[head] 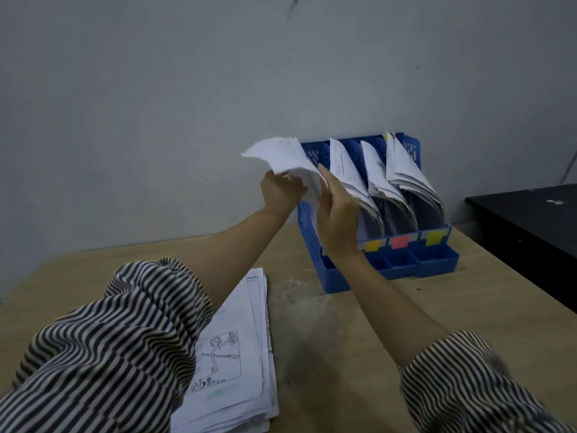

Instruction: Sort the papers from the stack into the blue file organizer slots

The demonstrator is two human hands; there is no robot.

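Blue organizer [437,264] far right on worktop [359,339]. Left hand [282,190] and right hand [338,214] grip papers [281,154] over leftmost slot; next, seat them. Stack [246,354] near left.

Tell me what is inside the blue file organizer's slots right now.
The blue file organizer has paper bundles leaning in its three right slots. The left hand and right hand hold papers at the leftmost slot, hiding its contents.
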